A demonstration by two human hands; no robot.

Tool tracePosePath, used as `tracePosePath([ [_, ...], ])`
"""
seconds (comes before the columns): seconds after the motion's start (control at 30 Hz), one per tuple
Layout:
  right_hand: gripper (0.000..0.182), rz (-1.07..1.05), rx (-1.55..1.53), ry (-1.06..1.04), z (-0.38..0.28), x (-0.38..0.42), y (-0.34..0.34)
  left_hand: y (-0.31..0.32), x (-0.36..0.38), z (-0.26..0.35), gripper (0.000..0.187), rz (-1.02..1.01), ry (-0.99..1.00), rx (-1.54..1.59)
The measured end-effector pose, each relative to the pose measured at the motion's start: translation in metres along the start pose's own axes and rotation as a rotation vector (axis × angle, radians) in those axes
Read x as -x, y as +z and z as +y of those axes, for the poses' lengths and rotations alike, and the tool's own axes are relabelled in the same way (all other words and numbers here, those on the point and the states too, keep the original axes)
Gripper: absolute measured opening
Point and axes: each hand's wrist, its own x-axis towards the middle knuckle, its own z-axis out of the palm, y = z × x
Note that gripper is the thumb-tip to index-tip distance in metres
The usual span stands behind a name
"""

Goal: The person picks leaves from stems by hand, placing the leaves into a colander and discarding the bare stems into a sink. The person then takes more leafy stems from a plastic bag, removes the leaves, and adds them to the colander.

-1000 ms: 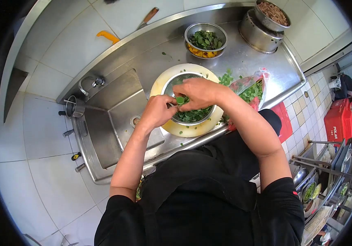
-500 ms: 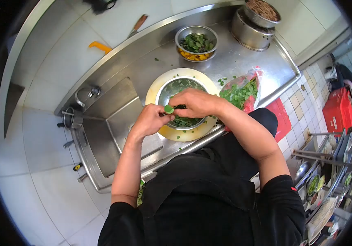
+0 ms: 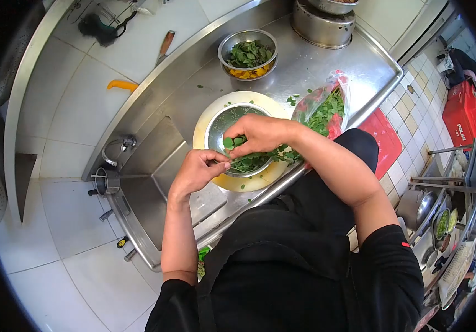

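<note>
My left hand [image 3: 198, 172] is at the left rim of the perforated metal colander [image 3: 220, 120], thumb and forefinger pinched on the stem of a leafy green sprig [image 3: 282, 155]. Above the colander, my right hand [image 3: 264, 134] has its fingers closed on round green leaves [image 3: 228, 143] of the greens. The sprig stretches rightward beneath my right hand, past the colander's rim. More leaves lie inside the colander, partly hidden by my hands. Under it is a round, pale yellow board [image 3: 201, 123] with a few loose leaves on it.
A clear plastic bag of leafy greens [image 3: 326, 110] lies right of the board. Behind stands a metal bowl of dark leaves [image 3: 249, 53] over yellow pieces. A large pot [image 3: 322, 25] is at the back. The sink basin [image 3: 143, 205] and tap [image 3: 121, 145] are left.
My right hand now grips a bunch of leaves, and a long sprig shows beneath it. The small leaf between my hands has given way to this sprig. The camera view has shifted slightly.
</note>
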Motion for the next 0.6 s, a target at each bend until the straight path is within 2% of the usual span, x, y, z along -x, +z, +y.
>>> tracePosePath([
  [0.13, 0.018, -0.002, -0.052, 0.029, 0.008, 0.000, -0.007, -0.004, 0.005, -0.006, 0.013, -0.030, 0.023, 0.162],
  [0.43, 0.014, -0.143, -0.278, 0.230, 0.000, 0.001, -0.022, -0.005, 0.011, -0.020, 0.017, -0.010, 0.062, 0.211],
  [0.6, 0.013, -0.158, -0.299, 0.206, 0.004, 0.002, -0.030, -0.009, 0.018, -0.026, 0.017, 0.020, 0.064, 0.219],
])
